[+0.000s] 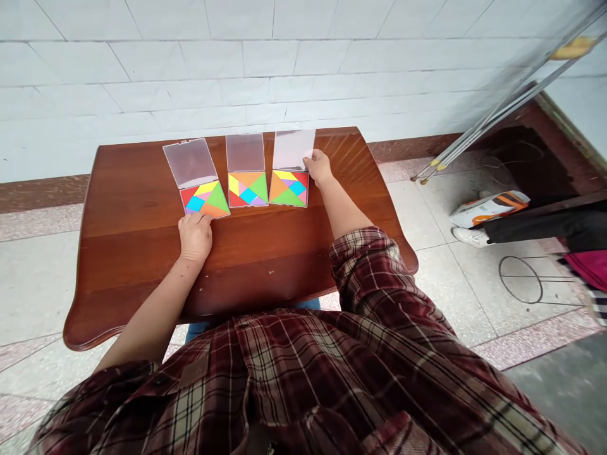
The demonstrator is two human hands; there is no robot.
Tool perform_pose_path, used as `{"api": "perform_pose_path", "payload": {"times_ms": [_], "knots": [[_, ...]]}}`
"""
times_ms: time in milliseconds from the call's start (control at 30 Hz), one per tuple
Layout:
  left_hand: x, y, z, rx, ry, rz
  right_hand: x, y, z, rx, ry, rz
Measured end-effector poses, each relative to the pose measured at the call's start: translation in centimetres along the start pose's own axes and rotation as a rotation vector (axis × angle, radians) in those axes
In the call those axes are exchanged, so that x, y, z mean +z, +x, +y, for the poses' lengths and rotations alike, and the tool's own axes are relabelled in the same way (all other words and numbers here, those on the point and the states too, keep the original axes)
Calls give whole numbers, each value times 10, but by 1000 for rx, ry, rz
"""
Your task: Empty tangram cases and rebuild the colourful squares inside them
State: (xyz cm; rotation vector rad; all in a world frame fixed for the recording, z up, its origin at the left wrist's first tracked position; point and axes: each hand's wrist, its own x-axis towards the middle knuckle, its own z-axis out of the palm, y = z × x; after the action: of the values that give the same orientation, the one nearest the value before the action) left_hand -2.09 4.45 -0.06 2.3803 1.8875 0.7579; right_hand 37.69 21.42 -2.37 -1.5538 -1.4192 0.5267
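Three tangram sets in clear plastic cases lie side by side, lids folded back away from me. At the left tangram case (207, 198), my left hand (195, 238) has its fingers bent over the near edge, covering its lower left corner. The middle tangram case (248, 189) lies untouched between my hands. My right hand (318, 167) pinches the right edge of the raised or laid-back lid (291, 149) of the right tangram case (289, 188). Coloured triangles, squares and parallelograms fill each tray.
The cases lie on a brown wooden table (265, 253) against a white tiled wall (213, 63). At right, crutches (455, 142) lean beside a dark cabinet. Another person's leg (526, 224), a plastic bag (488, 208) and a wire ring stand (521, 279) are on that side.
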Motion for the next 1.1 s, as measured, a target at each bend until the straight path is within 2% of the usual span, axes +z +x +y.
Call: {"api": "perform_pose_path", "payload": {"times_ms": [100, 233, 333, 433, 533, 633, 700, 767, 900, 1100], "knots": [[3, 2, 0, -21, -41, -6, -26, -28, -3, 201, 91, 7], [5, 6, 0, -34, -107, 24, -54, -82, -13, 266, 240, 10], [4, 8, 3, -12, -119, 29, -54, -126, -26, 304, 299, -60], [3, 6, 11, 46, -124, -10, -37, -159, -45, 342, 344, -82], [2, -1, 20, 61, -124, -30, -17, -171, -65, 386, 388, -107], [0, -7, 20, -118, -18, -7, -5, -170, -77, 380, 365, -130], [-2, -6, 14, -204, 38, -48, -3, -172, -80, 342, 328, -133], [-4, 0, 6, -197, 49, -103, -4, -178, -78, 299, 320, -104], [-4, 18, -4, -206, 11, -102, -9, -196, -70, 234, 349, -22], [-2, 32, -3, -170, 74, -163, -10, -205, -63, 181, 316, -1]]}}
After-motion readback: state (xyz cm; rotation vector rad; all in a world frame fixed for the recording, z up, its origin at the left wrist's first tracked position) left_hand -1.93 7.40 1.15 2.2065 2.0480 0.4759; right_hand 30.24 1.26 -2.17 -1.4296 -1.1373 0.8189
